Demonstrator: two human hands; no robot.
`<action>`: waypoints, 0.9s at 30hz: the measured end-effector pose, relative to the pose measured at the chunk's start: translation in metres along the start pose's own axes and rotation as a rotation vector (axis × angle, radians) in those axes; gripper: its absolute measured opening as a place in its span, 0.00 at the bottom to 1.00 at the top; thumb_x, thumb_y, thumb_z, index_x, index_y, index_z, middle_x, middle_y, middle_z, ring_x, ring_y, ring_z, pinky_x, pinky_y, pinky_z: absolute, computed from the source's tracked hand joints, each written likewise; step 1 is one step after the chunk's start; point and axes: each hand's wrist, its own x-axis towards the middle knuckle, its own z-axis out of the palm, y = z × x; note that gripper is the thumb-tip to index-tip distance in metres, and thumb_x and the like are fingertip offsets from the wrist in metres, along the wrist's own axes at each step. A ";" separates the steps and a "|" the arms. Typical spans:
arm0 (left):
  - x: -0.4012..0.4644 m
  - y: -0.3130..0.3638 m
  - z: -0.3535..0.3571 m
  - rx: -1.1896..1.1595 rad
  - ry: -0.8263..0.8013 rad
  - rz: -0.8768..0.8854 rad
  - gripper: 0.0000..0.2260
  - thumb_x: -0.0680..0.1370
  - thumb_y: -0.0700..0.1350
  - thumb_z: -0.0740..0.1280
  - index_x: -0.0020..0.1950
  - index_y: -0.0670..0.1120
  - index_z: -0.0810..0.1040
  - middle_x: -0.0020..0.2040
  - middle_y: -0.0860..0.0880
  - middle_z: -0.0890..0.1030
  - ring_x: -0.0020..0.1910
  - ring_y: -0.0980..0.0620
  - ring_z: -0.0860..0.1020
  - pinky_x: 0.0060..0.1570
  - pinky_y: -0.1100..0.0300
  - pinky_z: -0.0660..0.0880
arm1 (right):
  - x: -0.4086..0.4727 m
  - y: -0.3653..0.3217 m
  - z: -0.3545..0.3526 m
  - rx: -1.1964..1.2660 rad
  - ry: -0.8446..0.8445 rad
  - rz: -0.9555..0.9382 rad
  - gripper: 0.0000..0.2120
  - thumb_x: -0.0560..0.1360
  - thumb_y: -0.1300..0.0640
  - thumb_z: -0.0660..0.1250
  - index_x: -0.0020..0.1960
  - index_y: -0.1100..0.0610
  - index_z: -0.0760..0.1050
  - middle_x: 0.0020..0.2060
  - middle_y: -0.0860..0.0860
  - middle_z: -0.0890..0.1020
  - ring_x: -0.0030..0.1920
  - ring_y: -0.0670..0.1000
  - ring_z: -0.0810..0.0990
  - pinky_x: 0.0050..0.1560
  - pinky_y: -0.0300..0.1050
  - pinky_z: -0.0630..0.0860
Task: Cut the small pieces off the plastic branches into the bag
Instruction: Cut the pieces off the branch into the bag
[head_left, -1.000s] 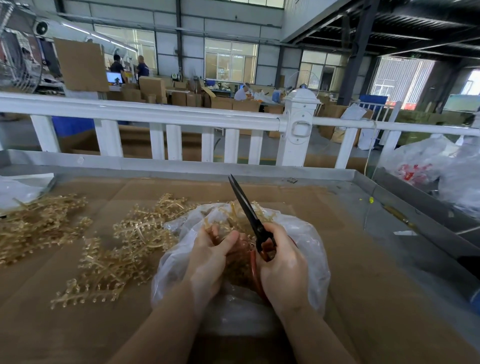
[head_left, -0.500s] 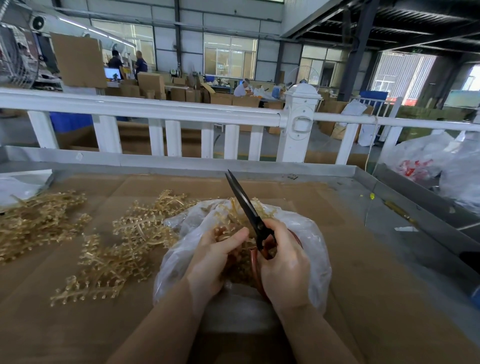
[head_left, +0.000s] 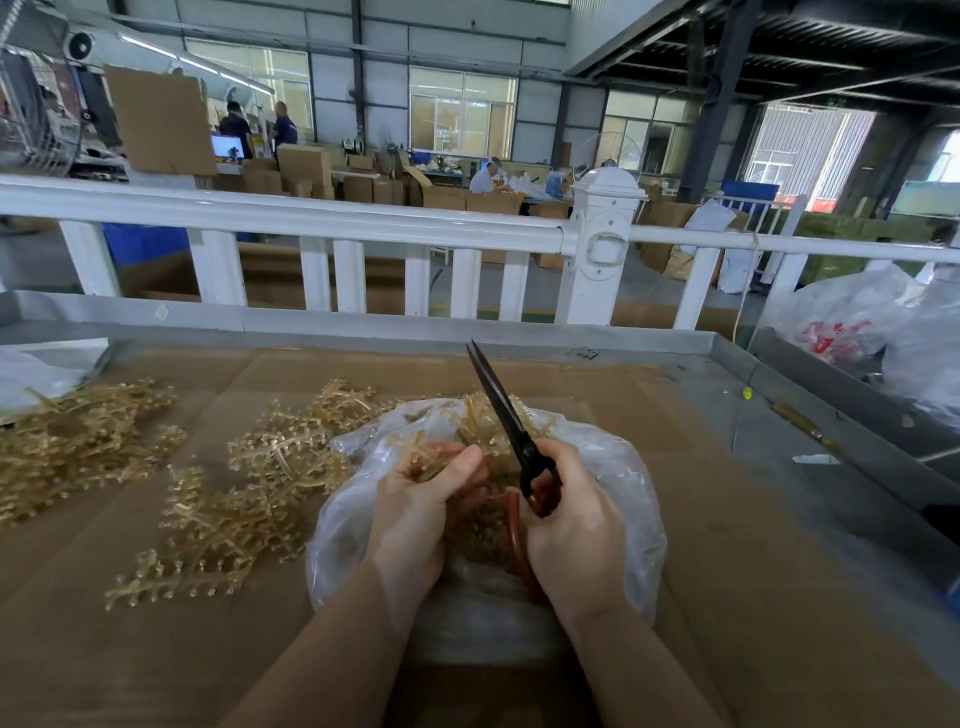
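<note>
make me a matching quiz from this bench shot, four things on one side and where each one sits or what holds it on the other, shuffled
Things:
1. scissors
2. clear plastic bag
3. loose pile of plastic branches
4. branch being worked on

Places:
a. on the cardboard, left of the bag
b. in the left hand, over the bag's mouth
c. in the right hand, blades pointing up and away
d. on the cardboard, under both hands

Pairs: 1-c, 2-d, 3-a, 4-b
</note>
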 end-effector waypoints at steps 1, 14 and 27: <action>0.000 0.001 0.000 -0.001 0.010 0.007 0.15 0.61 0.40 0.75 0.45 0.41 0.79 0.41 0.44 0.84 0.41 0.50 0.84 0.39 0.59 0.80 | 0.000 0.001 0.000 -0.012 0.001 0.011 0.19 0.67 0.61 0.77 0.56 0.54 0.77 0.39 0.45 0.81 0.41 0.44 0.79 0.42 0.30 0.73; -0.005 0.000 0.000 0.026 -0.002 0.077 0.10 0.62 0.39 0.75 0.40 0.44 0.79 0.35 0.48 0.83 0.38 0.51 0.83 0.38 0.60 0.79 | 0.002 -0.004 -0.006 0.040 -0.039 0.073 0.21 0.71 0.42 0.67 0.57 0.55 0.75 0.43 0.46 0.81 0.44 0.44 0.80 0.45 0.37 0.77; -0.008 -0.006 -0.002 0.412 -0.147 0.350 0.09 0.72 0.35 0.73 0.39 0.50 0.83 0.38 0.48 0.85 0.41 0.52 0.84 0.37 0.66 0.78 | 0.008 -0.004 -0.010 0.282 -0.085 0.186 0.15 0.71 0.54 0.73 0.49 0.39 0.71 0.44 0.36 0.81 0.45 0.36 0.80 0.45 0.27 0.74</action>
